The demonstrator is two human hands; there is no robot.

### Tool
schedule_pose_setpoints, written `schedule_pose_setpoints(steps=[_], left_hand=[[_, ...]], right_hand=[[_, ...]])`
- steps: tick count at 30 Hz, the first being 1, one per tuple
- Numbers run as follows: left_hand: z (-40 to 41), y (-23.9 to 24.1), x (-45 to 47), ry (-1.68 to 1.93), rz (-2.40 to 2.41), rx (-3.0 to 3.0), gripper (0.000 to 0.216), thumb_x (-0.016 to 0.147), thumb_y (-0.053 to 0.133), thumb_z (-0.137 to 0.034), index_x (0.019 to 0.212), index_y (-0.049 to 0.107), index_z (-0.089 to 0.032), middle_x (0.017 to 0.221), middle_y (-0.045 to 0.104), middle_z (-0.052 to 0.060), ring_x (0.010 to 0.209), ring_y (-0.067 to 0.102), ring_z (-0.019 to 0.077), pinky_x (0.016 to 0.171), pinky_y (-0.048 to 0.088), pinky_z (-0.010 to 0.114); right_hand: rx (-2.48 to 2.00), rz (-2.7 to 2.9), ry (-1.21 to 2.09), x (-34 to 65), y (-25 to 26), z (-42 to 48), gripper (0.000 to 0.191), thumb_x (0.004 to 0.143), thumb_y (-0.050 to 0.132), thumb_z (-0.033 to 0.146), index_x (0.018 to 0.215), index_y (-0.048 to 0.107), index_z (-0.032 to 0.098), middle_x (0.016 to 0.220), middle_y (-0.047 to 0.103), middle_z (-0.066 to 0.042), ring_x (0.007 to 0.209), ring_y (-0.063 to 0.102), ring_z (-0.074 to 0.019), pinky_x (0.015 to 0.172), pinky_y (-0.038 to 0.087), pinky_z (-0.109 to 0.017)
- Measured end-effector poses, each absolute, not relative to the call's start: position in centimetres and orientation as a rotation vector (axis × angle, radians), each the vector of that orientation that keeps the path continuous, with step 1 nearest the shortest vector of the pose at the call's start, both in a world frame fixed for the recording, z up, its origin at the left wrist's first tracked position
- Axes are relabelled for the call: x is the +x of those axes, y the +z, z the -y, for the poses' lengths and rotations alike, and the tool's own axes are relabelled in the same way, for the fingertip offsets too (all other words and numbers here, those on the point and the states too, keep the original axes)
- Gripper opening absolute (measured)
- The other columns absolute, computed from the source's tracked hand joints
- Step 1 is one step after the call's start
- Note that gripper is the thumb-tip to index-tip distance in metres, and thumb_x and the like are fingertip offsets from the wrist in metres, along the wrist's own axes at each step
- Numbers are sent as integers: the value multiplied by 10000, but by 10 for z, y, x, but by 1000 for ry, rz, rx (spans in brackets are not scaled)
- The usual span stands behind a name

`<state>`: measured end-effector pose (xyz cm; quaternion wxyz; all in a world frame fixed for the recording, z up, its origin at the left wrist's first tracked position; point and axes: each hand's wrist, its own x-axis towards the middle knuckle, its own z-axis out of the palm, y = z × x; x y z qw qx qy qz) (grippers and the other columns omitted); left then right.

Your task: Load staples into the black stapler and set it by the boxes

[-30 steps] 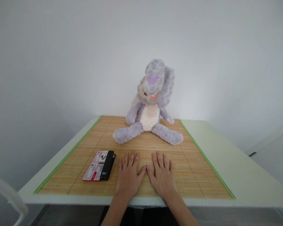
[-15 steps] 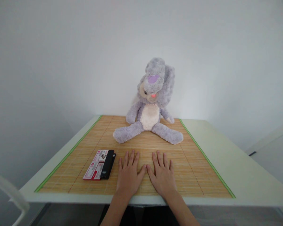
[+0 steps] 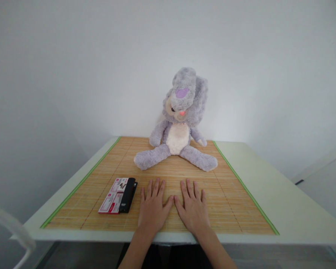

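My left hand [image 3: 152,208] and my right hand [image 3: 193,207] lie flat, palms down, side by side on a bamboo mat [image 3: 229,201], fingers spread and thumbs nearly touching. Neither holds anything. Just left of my left hand lies a black stapler [image 3: 128,194] next to a red and white staple box [image 3: 113,195]. Beyond my hands a grey-purple plush rabbit [image 3: 179,125] sits upright with its legs spread, facing me.
The mat covers a pale green table [image 3: 285,194] that stands against a white wall. A white curved chair part [image 3: 14,229] shows at the lower left. Bare table surface runs to the right of the mat.
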<state>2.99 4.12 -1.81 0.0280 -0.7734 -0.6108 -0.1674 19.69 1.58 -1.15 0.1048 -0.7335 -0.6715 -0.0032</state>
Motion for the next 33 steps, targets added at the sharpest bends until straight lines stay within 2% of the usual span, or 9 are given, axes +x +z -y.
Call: schedule_pose_setpoints(steps=[10,33], left_hand=[[-41,-19,29,-528,1881,-2382,656,1007,383,-591,1600,338,-314,1698,279,49,1575,194,353,1242,183,636],[-41,-20,29,-546,1879,-2388,644,1002,392,-577,1591,354,-320,1696,285,31,1578,183,338,1255,159,621]], right_hand=[[-2188,1949,-37,196,-14,-16,712,1016,340,618,1638,246,286,1737,82,-62,1598,29,-352,1237,7,-631],[-2179,1977,-29,196,-14,-16,712,1021,310,616,1643,225,282,1731,136,-72,1591,91,-357,1235,51,-628]])
